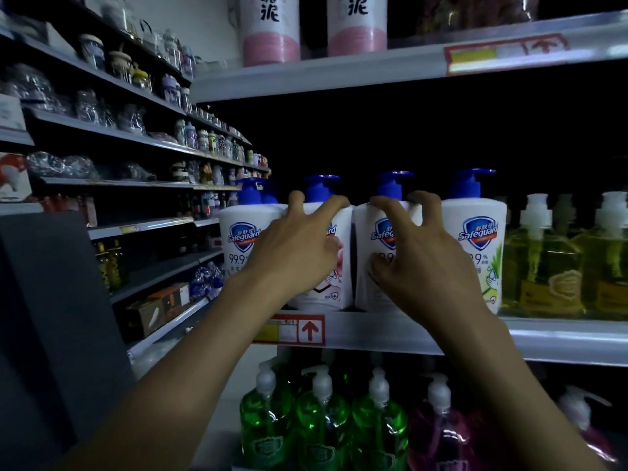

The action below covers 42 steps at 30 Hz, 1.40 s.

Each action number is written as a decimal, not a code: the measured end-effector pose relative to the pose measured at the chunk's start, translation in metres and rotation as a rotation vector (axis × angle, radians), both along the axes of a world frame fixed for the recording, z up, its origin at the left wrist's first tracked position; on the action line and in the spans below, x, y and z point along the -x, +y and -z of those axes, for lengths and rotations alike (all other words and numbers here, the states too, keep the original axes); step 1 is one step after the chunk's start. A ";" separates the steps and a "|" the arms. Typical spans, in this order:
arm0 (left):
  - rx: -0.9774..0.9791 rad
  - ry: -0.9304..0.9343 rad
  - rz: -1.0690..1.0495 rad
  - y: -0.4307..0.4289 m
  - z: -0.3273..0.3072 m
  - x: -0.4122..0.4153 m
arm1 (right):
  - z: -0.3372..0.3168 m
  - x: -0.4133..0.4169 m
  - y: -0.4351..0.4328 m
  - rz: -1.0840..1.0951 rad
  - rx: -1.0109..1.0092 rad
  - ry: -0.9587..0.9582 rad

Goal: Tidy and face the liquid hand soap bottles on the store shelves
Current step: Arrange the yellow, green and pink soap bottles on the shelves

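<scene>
Several white Safeguard soap bottles with blue pumps stand in a row at the front of the middle shelf (373, 329). My left hand (299, 246) grips the second bottle from the left (334, 287), fingers curled over its shoulder. My right hand (421, 263) grips the third bottle (365, 290), fingers hooked over its top and thumb on its front. The leftmost bottle (238, 243) and the rightmost white bottle (479, 239) stand untouched, labels facing forward. Both held bottles' labels are partly hidden by my hands.
Yellow pump bottles (543, 266) stand right of the white ones. Green bottles (319, 423) and pink bottles (438, 436) fill the shelf below. Pink-and-white containers (268, 28) stand on the top shelf. Glassware shelves (129, 130) run along the left wall.
</scene>
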State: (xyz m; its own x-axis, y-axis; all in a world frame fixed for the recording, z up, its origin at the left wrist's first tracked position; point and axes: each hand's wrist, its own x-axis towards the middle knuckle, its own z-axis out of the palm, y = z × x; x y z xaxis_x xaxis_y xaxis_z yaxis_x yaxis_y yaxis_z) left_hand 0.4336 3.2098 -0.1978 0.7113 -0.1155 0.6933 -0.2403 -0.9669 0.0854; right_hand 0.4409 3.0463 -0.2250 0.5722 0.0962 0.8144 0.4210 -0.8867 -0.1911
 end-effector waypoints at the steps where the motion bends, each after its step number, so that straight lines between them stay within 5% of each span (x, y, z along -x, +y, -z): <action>1: 0.015 0.013 0.035 0.004 -0.001 0.001 | -0.001 0.003 0.003 -0.016 -0.006 -0.025; 6: 0.124 -0.095 0.038 0.058 -0.009 0.017 | -0.015 0.009 0.026 -0.048 0.165 -0.086; 10: 0.130 0.002 -0.058 0.094 -0.006 0.013 | -0.028 0.000 0.047 -0.070 0.199 0.021; 22: 0.033 0.021 -0.140 0.084 0.004 0.000 | -0.022 -0.002 0.069 0.003 0.290 0.104; 25: 0.044 0.038 -0.153 0.072 0.007 0.002 | -0.007 0.016 0.067 -0.072 0.234 -0.037; 27: 0.163 -0.082 -0.050 0.068 0.016 0.012 | 0.020 0.035 0.057 -0.233 0.061 -0.238; 29: 0.355 -0.418 0.112 0.072 0.045 0.025 | 0.067 0.052 0.045 -0.377 -0.082 -0.299; 32: 0.633 -0.665 0.084 0.081 0.147 0.034 | 0.142 0.044 0.043 -0.339 0.124 0.055; 36: 0.996 -0.037 -0.070 0.084 0.264 0.027 | 0.187 0.019 0.056 -0.295 0.122 0.480; 42: 0.696 0.423 0.038 0.093 0.266 -0.003 | 0.216 0.001 0.061 -0.199 0.319 0.659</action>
State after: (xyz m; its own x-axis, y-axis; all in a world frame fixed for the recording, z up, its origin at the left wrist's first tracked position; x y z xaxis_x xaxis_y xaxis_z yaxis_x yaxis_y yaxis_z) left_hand 0.4366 3.3025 -0.4642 0.9331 0.2136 0.2892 -0.0849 -0.6506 0.7547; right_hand 0.4403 3.1075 -0.4410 0.8780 0.4221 0.2256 0.4665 -0.8604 -0.2054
